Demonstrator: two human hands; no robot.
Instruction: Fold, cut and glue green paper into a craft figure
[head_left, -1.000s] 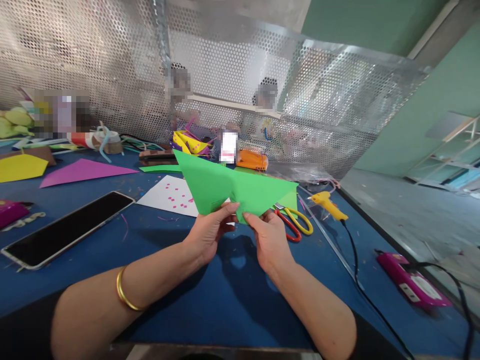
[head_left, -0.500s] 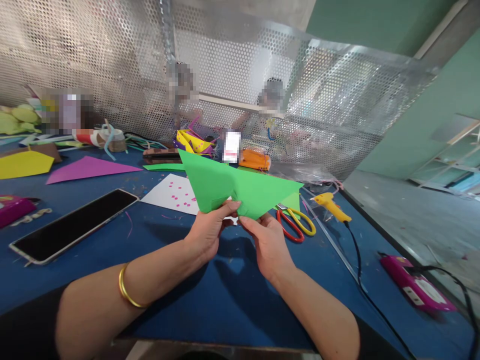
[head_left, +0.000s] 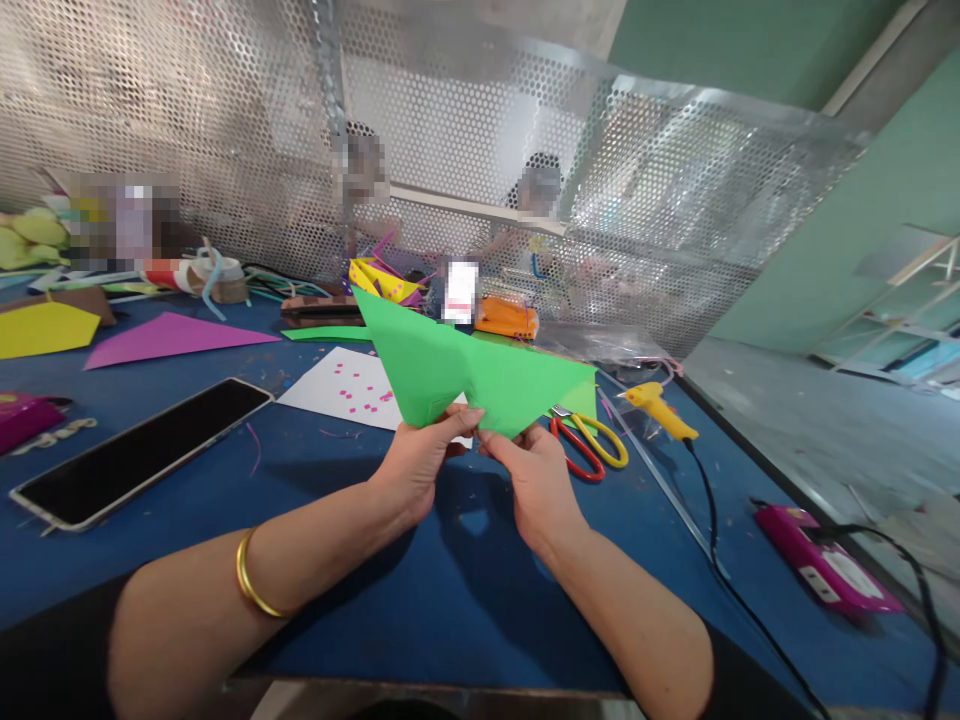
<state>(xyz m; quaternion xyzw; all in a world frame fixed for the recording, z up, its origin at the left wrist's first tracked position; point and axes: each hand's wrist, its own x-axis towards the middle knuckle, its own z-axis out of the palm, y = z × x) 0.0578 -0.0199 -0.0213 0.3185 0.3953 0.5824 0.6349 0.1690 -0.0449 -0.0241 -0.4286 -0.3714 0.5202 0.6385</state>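
Note:
A folded green sheet [head_left: 480, 365], of paper or thin foam, is held up above the blue table [head_left: 465, 600]. My left hand [head_left: 420, 455] pinches its lower edge near the middle, thumb on the near face. Close beside it, my right hand [head_left: 536, 475] grips the same edge, its thumb almost meeting the left one. Both sets of fingertips are partly hidden behind the sheet. Just right of my right hand lie scissors [head_left: 611, 445] with one red and one yellow handle. Behind the green sheet rests a white sheet [head_left: 337, 385] with small pink squares on it.
At left lie a phone [head_left: 142, 455], a purple sheet [head_left: 176, 340] and a yellow sheet [head_left: 45, 328]. To the right are a yellow glue gun [head_left: 660, 410] with a black cord and a magenta power strip [head_left: 825, 560]. A perforated metal screen [head_left: 465, 120] stands behind, people beyond it.
The hands keep their grip on the green sheet, and its folds by the thumbs have shifted slightly. The whole view has moved a little, so things sit slightly further left.

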